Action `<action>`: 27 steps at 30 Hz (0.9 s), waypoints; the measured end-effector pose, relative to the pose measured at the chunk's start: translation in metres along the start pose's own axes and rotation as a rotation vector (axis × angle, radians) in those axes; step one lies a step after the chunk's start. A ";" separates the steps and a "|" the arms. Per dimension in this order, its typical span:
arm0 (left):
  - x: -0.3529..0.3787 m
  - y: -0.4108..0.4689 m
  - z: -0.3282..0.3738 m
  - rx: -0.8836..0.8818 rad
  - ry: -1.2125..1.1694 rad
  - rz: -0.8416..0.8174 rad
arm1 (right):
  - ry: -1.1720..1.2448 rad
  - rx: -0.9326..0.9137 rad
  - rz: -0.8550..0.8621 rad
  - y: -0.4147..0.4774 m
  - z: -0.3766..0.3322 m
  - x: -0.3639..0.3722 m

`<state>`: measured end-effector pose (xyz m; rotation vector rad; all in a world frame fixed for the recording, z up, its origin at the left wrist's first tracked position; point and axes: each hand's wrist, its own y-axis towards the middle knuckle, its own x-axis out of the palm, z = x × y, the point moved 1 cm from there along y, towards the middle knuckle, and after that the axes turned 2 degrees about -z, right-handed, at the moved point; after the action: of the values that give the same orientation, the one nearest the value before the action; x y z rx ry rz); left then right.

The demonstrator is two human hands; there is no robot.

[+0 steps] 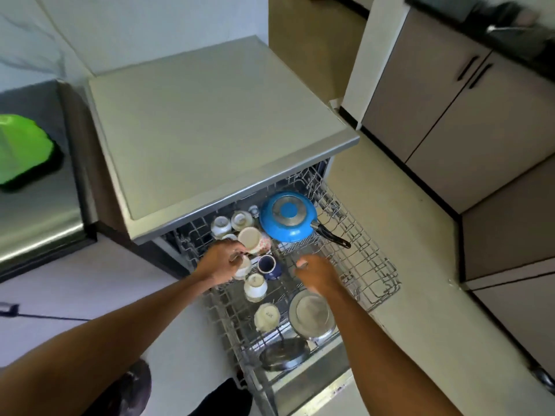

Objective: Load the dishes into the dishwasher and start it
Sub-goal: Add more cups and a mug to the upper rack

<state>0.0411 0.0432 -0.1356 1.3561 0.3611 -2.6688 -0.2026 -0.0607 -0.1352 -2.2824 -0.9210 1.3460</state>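
Observation:
The dishwasher (210,139) stands open with its wire rack (369,265) pulled out. In the rack lie a blue pan (288,217) turned upside down, several white cups (255,286), a dark blue cup (267,265), a metal plate (312,313) and a dark lid (283,354). My left hand (220,261) grips a white cup (243,267) at the rack's left side. My right hand (316,273) hovers over the rack's middle with its fingers curled; what they hold, if anything, is hidden.
A steel counter (39,217) with a green object (24,148) is at the left. Grey cabinets (450,109) line the right, and tiled floor (405,229) lies beside the rack. The open dishwasher door (327,394) is below the rack.

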 end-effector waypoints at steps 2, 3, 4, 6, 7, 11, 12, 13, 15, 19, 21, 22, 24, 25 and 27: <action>-0.016 -0.032 -0.004 -0.050 -0.041 0.053 | -0.047 -0.059 0.009 -0.024 -0.019 0.004; -0.021 -0.045 -0.007 -0.058 -0.053 0.081 | -0.076 -0.081 0.012 -0.033 -0.025 0.007; -0.028 -0.062 -0.008 -0.068 -0.050 0.117 | -0.111 -0.105 0.011 -0.044 -0.032 0.010; -0.038 -0.101 -0.014 -0.102 -0.046 0.196 | -0.172 -0.166 0.009 -0.068 -0.047 0.020; -0.043 -0.125 -0.020 -0.126 -0.052 0.232 | -0.184 -0.210 0.011 -0.082 -0.055 0.028; -0.059 -0.239 -0.040 -0.232 -0.090 0.345 | -0.271 -0.363 -0.001 -0.148 -0.093 0.061; -0.062 -0.255 -0.044 -0.250 -0.094 0.346 | -0.280 -0.388 0.013 -0.156 -0.100 0.064; -0.065 -0.288 -0.053 -0.283 -0.105 0.362 | -0.291 -0.423 -0.002 -0.174 -0.113 0.079; -0.078 -0.338 -0.069 -0.354 -0.102 0.401 | -0.315 -0.480 -0.033 -0.201 -0.137 0.101; -0.118 -0.454 -0.109 -0.520 -0.083 0.487 | -0.393 -0.632 -0.112 -0.254 -0.207 0.167; -0.135 -0.506 -0.128 -0.616 -0.058 0.556 | -0.434 -0.711 -0.166 -0.275 -0.242 0.203; -0.144 -0.532 -0.136 -0.651 -0.036 0.593 | -0.440 -0.747 -0.195 -0.286 -0.260 0.219; -0.157 -0.591 -0.158 -0.720 0.002 0.675 | -0.466 -0.848 -0.243 -0.315 -0.300 0.263; -0.163 -0.616 -0.167 -0.749 0.019 0.701 | -0.472 -0.901 -0.257 -0.328 -0.318 0.283; -0.172 -0.662 -0.186 -0.802 0.052 0.764 | -0.456 -1.001 -0.268 -0.352 -0.351 0.322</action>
<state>0.1425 0.7321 -0.0003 1.0039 0.6576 -1.5949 0.0851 0.4296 0.0318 -2.3070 -2.3923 1.4972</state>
